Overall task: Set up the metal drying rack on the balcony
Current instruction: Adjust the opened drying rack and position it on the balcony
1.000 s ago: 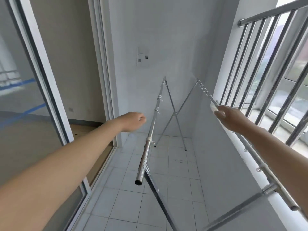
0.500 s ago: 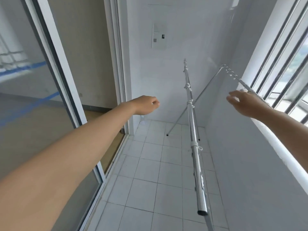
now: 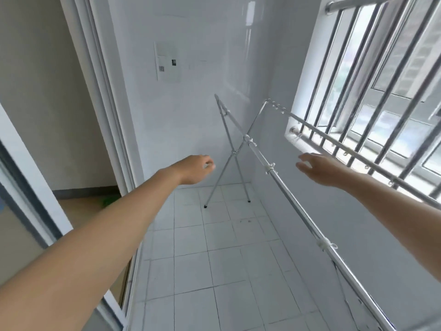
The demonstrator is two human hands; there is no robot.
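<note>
The metal drying rack [image 3: 269, 167] stands unfolded along the right half of the frame, its crossed legs [image 3: 232, 154] on the tiled floor [image 3: 214, 271] at centre and one long rail just beside the window bars [image 3: 372, 96]. Neither hand grips it: the left hand [image 3: 194, 169] hovers loosely curled at centre, apart from the legs, and the right hand [image 3: 321, 169] hangs spread open between the two rails. The step looks like final positioning; next, probably each hand takes a rail to square the frame.
</note>
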